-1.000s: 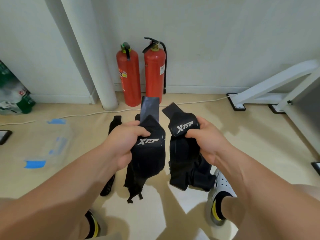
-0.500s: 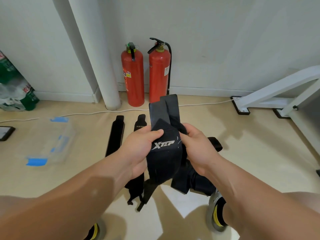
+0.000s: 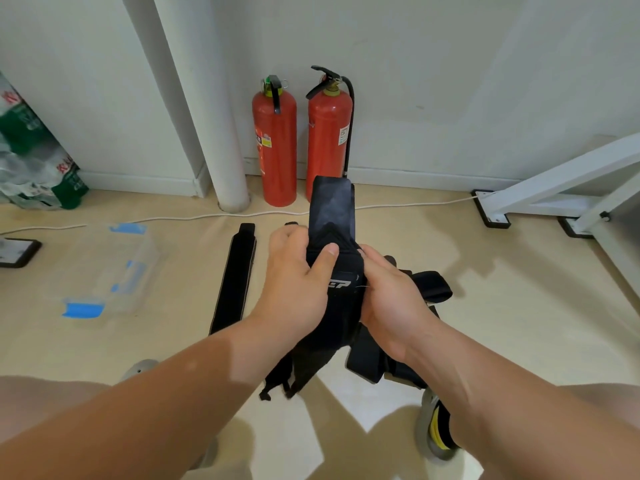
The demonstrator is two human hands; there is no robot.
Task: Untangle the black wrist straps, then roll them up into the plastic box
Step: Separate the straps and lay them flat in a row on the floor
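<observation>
Both hands hold a bundle of black wrist straps in mid-air over the floor. My left hand grips the bundle from the left, thumb on its front. My right hand grips it from the right. A flat strap end sticks up above the hands, and loose ends hang below. Another black strap lies flat and straight on the floor to the left. A second flat strap is mostly hidden behind my left hand. The clear plastic box with blue latches sits on the floor at the left.
Two red fire extinguishers stand against the wall beside a white pipe. A white cable runs along the floor. White frame legs stand at the right. A green and white bag leans at the far left. My shoe is below.
My hands have come together, bringing the two separate strap bundles into one stack. The view has shifted slightly closer and to the left.
</observation>
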